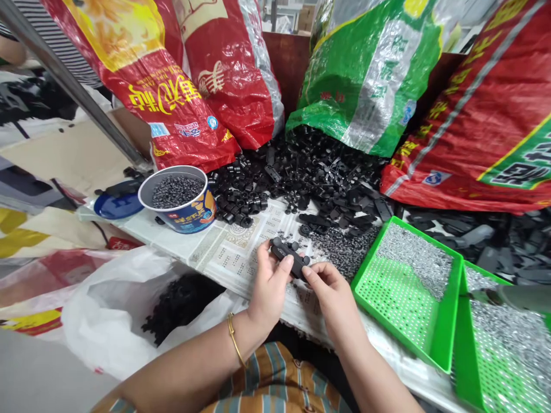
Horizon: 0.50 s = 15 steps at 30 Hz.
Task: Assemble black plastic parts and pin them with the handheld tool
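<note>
My left hand is closed around a small, long black plastic part with round wheel-like knobs along its side, holding it over the near edge of the table. At the right end of that part, my right hand pinches with thumb and forefinger by a round black knob. Whether a separate small piece sits in that pinch is hidden by the fingers. Just beyond both hands lies a scatter of tiny dark pieces on the patterned tablecloth.
Heaped black plastic parts spill from a green sack and red sacks. A tub of small dark pieces stands left. On the right, green perforated trays hold silvery bits. An open white bag hangs lower left.
</note>
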{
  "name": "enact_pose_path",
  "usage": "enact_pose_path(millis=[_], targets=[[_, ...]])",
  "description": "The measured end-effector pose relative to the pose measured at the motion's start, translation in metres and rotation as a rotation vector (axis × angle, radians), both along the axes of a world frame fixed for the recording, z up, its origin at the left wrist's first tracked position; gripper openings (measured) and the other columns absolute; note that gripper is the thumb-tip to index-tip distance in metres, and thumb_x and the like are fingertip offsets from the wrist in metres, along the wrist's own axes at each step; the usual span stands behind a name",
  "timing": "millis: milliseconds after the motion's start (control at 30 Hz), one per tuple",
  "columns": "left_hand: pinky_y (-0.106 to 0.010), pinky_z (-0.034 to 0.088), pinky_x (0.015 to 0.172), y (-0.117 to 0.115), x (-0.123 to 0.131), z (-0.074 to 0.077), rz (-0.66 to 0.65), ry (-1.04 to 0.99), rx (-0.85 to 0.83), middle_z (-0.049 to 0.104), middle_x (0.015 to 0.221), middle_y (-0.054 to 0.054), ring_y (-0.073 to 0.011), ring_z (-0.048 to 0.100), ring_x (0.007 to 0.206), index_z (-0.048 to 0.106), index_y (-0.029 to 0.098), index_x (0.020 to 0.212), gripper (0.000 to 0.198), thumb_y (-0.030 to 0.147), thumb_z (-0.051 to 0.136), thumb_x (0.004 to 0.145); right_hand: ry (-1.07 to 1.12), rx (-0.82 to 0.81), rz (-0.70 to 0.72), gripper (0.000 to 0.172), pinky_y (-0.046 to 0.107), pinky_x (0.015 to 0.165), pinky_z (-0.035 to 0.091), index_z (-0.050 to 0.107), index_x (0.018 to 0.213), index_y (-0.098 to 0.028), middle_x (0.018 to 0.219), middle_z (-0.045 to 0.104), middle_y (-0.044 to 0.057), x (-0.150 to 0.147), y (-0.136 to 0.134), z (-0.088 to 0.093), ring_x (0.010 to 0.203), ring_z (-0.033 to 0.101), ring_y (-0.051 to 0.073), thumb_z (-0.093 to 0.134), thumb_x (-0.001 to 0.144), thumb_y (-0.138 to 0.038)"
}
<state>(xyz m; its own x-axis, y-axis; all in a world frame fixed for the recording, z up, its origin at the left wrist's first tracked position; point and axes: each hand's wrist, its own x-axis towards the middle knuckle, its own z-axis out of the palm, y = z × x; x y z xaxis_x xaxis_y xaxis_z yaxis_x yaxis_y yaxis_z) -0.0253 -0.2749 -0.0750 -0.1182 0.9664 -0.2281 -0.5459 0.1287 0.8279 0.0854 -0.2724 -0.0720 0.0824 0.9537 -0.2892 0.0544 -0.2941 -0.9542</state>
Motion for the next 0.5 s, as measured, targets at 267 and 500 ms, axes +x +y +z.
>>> enact_pose_path(millis=[267,500], targets=[[-0.029,0.050,0.074,0.002,0.004,-0.003,0.070,-0.012,-0.039,0.060,0.098,-0.002,-0.0169,0.061,0.091,0.040,0.027,0.104,0.028,0.035,0.054,0.082,-0.115,-0.028,0.170,0.033,0.024,0.054,0.027,0.048,0.059,-0.018,0.054,0.041,-0.005,0.011,0.010,0.005,0.054,0.034,0.010,0.063,0.065,-0.047],[-0.033,0.049,0.078,0.001,0.005,0.000,0.027,-0.113,-0.037,0.059,0.105,-0.005,-0.0182,0.057,0.100,0.043,0.026,0.105,0.025,0.031,0.053,0.082,-0.186,-0.019,0.193,0.031,0.024,0.053,0.027,0.048,0.061,-0.019,0.053,0.043,-0.005,0.014,0.012,0.001,0.053,0.036,0.011,0.060,0.069,-0.046]])
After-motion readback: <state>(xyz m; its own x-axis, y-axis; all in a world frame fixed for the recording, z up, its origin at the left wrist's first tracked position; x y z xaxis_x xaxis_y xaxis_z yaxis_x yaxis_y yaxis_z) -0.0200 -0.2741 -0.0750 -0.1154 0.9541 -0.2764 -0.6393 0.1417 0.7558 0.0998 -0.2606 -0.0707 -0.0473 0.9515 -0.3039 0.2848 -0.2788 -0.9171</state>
